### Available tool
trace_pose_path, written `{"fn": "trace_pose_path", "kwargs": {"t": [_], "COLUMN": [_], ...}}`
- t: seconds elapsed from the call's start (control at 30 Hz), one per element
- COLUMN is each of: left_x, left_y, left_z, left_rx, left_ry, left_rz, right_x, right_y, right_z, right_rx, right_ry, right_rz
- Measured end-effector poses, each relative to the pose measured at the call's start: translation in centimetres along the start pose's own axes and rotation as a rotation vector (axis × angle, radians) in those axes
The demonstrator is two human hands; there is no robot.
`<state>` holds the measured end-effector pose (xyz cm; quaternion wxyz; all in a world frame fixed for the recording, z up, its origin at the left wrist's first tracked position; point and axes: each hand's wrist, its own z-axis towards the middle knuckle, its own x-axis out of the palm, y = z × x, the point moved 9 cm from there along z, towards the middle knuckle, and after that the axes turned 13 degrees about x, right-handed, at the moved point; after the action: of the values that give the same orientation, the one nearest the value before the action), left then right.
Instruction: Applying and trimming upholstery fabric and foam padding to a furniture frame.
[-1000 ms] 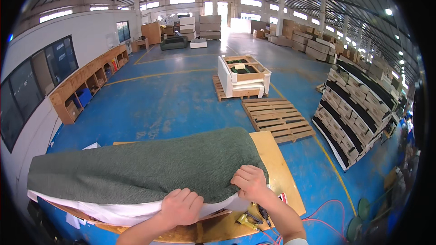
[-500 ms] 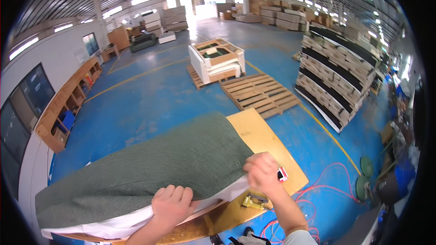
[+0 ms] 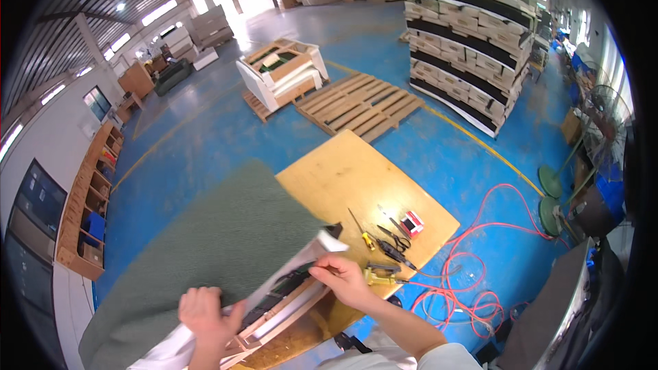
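Observation:
A long upholstered sofa part in dark green ribbed fabric [image 3: 226, 226] lies tilted over the left part of a yellow-topped table [image 3: 356, 171]. Its near side is open, showing a wooden frame [image 3: 291, 308] and a white cloth edge [image 3: 277, 275]. My left hand [image 3: 205, 315] grips the green fabric along the near edge, fingers on top and thumb toward the frame. Near the right end, my right hand [image 3: 343, 279] is closed, its fingertips pinching the edge beside the frame's opening. The fingers partly hide what they pinch.
Right of the part lie a yellow-handled screwdriver [image 3: 368, 238], black scissors [image 3: 395, 238], a red-and-white box [image 3: 412, 223] and a yellow air tool [image 3: 378, 275]. A red hose [image 3: 449, 281] coils on the floor. Beyond stand a pallet [image 3: 363, 103] and a tall stack of frames [image 3: 469, 55].
The sofa part has shifted left and tilted, uncovering tabletop and tools. Its inner frame now shows. My right hand has left the green top and moved to the open edge; the view has turned right.

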<state>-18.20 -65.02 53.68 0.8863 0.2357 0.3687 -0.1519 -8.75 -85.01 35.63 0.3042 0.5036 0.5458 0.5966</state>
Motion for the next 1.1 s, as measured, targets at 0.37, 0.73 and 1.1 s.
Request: {"fn": "trace_pose_path", "kwargs": {"t": [0.37, 0.73, 1.1], "left_x": [-0.2, -5.3, -5.8], "left_y": [6.6, 6.1, 3.5], "left_z": [-9.3, -11.5, -10.9], "left_rx": [-0.482, -0.545, -0.651], "left_ry": [0.069, -0.051, -0.176], "left_rz": [-0.002, 0.197, 0.255], "right_x": [-10.1, -48.5, -49.4], "right_y": [-18.4, -47.3, -50.5], "right_z": [0.8, 6.9, 13.1], "right_rx": [0.088, 0.689, 0.594], "right_ry": [0.332, -0.554, -0.287], "right_rz": [-0.423, -1.093, -1.251]}}
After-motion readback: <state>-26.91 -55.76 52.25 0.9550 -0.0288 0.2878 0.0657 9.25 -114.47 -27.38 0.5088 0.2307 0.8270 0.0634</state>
